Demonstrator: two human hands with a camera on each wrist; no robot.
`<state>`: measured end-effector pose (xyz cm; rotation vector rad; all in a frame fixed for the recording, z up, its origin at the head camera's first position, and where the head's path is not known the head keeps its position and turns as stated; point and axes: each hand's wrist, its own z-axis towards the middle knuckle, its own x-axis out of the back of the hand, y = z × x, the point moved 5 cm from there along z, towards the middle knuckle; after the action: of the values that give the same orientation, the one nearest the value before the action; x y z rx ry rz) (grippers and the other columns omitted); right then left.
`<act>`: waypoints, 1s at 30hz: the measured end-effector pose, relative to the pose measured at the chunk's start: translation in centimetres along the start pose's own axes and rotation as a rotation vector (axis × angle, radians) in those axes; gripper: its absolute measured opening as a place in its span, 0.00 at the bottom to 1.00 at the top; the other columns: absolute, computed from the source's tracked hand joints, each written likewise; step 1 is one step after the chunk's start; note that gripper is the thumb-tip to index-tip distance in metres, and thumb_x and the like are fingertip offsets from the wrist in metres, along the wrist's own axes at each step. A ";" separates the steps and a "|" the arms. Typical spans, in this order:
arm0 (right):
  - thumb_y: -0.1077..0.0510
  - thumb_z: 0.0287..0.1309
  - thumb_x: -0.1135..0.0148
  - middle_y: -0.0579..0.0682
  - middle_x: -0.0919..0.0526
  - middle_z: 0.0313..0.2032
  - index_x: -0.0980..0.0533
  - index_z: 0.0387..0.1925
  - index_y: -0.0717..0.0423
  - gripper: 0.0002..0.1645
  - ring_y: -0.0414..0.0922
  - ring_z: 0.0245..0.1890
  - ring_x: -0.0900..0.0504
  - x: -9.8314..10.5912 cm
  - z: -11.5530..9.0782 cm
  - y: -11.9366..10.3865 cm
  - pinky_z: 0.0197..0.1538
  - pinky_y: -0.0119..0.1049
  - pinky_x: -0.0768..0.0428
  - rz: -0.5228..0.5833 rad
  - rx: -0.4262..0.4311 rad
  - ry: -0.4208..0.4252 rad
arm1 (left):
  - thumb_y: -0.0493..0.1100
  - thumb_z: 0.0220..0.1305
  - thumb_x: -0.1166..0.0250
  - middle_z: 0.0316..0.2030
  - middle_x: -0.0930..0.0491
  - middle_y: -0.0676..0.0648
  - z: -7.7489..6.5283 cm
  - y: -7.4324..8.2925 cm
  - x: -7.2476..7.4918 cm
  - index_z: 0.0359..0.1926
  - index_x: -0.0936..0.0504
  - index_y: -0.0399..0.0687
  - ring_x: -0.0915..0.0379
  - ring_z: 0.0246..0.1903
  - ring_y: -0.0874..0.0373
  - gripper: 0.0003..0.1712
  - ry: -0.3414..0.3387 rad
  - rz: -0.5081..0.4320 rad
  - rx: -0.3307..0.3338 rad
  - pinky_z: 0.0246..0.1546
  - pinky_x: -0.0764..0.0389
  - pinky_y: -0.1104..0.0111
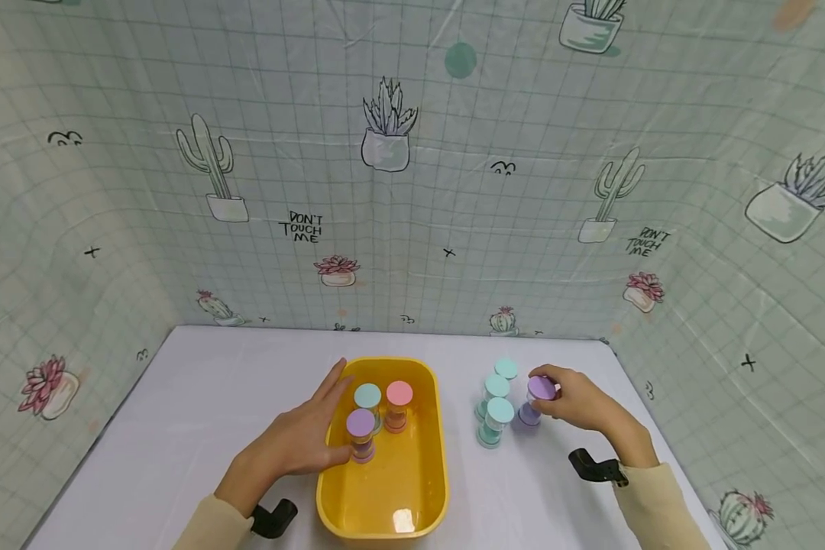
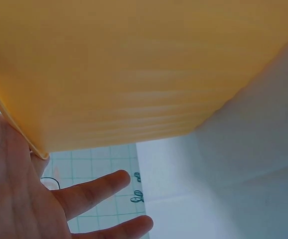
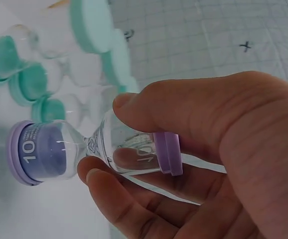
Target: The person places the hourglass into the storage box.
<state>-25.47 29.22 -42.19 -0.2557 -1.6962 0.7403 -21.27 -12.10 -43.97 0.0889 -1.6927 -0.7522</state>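
Observation:
My right hand [image 1: 580, 401] pinches a purple-capped sand timer [image 1: 540, 388] by its upper bulb, thumb on one side and fingers on the other. In the right wrist view this sand timer [image 3: 42, 152] shows purple sand in the lower bulb and a "10" on the glass. My left hand [image 1: 296, 439] rests at the left rim of a yellow tray [image 1: 412, 481], fingers spread and straight. Two of its fingers [image 2: 96, 194] extend outside the tray wall. Inside the tray stand a purple timer [image 1: 360, 425], a light blue timer [image 1: 367, 397] and a pink timer [image 1: 399, 395].
Left of the held timer, three mint-green timers stand in a row: a near one [image 1: 499, 412], a middle one [image 1: 496, 386] and a far one [image 1: 506, 368]. A white cloth [image 1: 179, 428] covers the table. Patterned curtains [image 1: 412, 206] enclose the back and sides.

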 end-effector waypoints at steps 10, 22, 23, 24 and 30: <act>0.59 0.61 0.29 0.59 0.17 0.46 0.26 0.62 0.67 0.31 0.42 0.34 0.17 2.8 -0.2 -2.5 0.33 0.32 0.18 0.009 0.038 0.059 | 0.55 0.52 0.33 0.84 0.68 0.55 0.0 -0.1 -0.2 0.83 0.51 0.53 0.24 0.63 0.39 0.60 -0.011 -0.009 0.016 0.47 0.15 0.40; 0.57 0.64 0.31 0.63 0.16 0.51 0.28 0.66 0.66 0.32 0.54 0.45 0.12 5.4 0.3 -6.0 0.43 0.42 0.14 -0.021 0.060 0.121 | 0.55 0.52 0.33 0.84 0.68 0.55 0.1 -0.1 -0.1 0.83 0.51 0.52 0.24 0.63 0.38 0.60 -0.005 -0.014 0.004 0.47 0.15 0.42; 0.57 0.64 0.31 0.63 0.16 0.52 0.28 0.66 0.66 0.32 0.54 0.46 0.12 5.5 0.3 -6.3 0.43 0.42 0.14 -0.018 0.060 0.119 | 0.55 0.52 0.33 0.84 0.68 0.55 0.0 0.0 -0.2 0.83 0.51 0.51 0.24 0.63 0.39 0.60 -0.008 -0.022 0.007 0.47 0.15 0.42; 0.57 0.64 0.31 0.63 0.16 0.51 0.28 0.66 0.66 0.32 0.53 0.45 0.12 5.5 0.3 -6.7 0.43 0.42 0.14 -0.017 0.066 0.116 | 0.55 0.52 0.32 0.84 0.68 0.54 -0.1 -0.1 -0.3 0.83 0.51 0.51 0.24 0.63 0.38 0.60 -0.012 -0.028 0.011 0.47 0.15 0.42; 0.57 0.63 0.29 0.56 0.15 0.46 0.26 0.64 0.63 0.31 0.45 0.40 0.14 6.4 0.9 -9.7 0.39 0.37 0.16 -0.037 0.127 0.126 | 0.55 0.52 0.32 0.84 0.66 0.55 0.0 0.1 0.1 0.83 0.49 0.50 0.20 0.58 0.39 0.60 -0.002 -0.017 0.019 0.44 0.15 0.40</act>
<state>-25.92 24.90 -31.42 -0.1786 -1.5254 0.7850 -21.27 -12.05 -43.87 0.1162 -1.7029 -0.7490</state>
